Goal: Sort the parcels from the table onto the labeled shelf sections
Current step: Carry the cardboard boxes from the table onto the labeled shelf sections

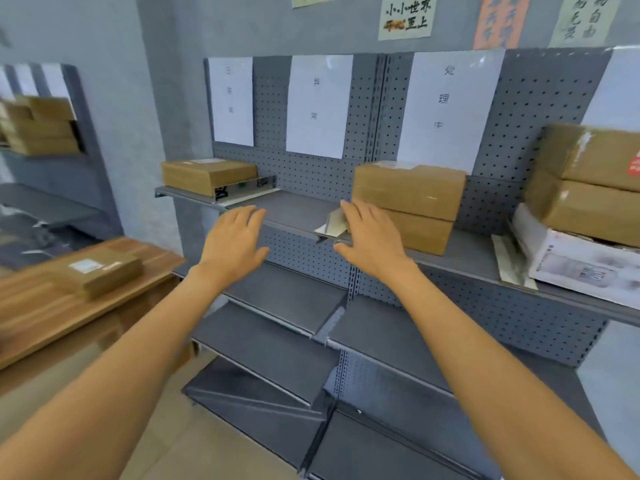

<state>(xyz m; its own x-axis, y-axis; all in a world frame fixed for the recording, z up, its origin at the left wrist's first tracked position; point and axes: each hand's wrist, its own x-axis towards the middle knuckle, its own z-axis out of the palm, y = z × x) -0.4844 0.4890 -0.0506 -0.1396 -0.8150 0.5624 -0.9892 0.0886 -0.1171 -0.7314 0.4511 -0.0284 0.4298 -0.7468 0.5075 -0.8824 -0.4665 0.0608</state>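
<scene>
Both my arms reach toward the grey shelf (298, 211). My left hand (235, 242) hovers with straight fingers in front of the shelf's edge and holds nothing. My right hand (369, 237) is also flat and empty, just left of two stacked brown parcels (415, 206). A flat brown parcel (204, 174) lies at the shelf's left end on a white box (249, 190). On the wooden table (41, 317) at the left lies one flat brown parcel (104, 271). White paper labels (318, 105) hang on the pegboard above the sections.
At the right, brown boxes (588, 185) sit stacked on a white printed box (581, 265). A small white divider (332, 226) stands on the shelf by my right hand. Lower shelves (277, 344) hold nothing. A second rack at the far left holds brown parcels (38, 126).
</scene>
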